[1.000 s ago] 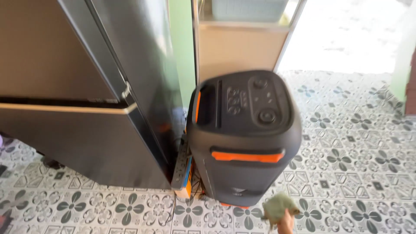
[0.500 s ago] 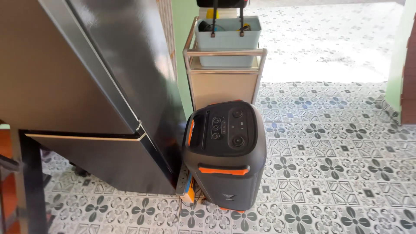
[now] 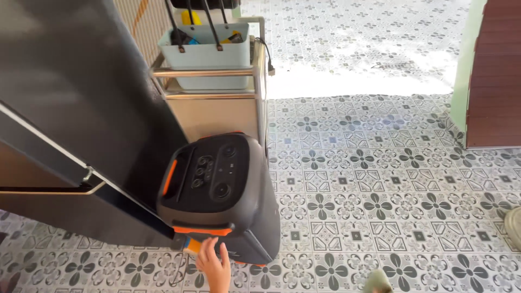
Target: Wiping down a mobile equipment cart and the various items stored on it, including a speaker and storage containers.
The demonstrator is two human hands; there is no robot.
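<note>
Presently, the head view looks down on a large black speaker (image 3: 220,195) standing upright on a patterned tile floor (image 3: 380,190), near the middle of the scene. Its top panel carries round knobs and buttons, with an orange strip at the left edge of the handle recess and an orange band across the near face.

One hand (image 3: 213,265) enters from the near edge, at the speaker's near lower left corner. Its fingers (image 3: 206,250) are spread and lie against the speaker's near face just below the orange band; the hand is released, grasping nothing. Whether it is the person's left or right hand is judged left from its position, though the wrist is cut off by the frame. The other hand cannot be made out: only a small greenish blurred shape (image 3: 378,281) shows at the near edge, to the right, well apart from the speaker.

To the left, touching or just beside the speaker, stands a tall dark cabinet (image 3: 81,125) with a pale trim line and a metal catch. Beyond the speaker, on the far side, a metal cart (image 3: 217,103) holds a pale blue basket (image 3: 209,54) with black handles. At far right stands a reddish-brown door (image 3: 496,76) beside a green frame.
</note>
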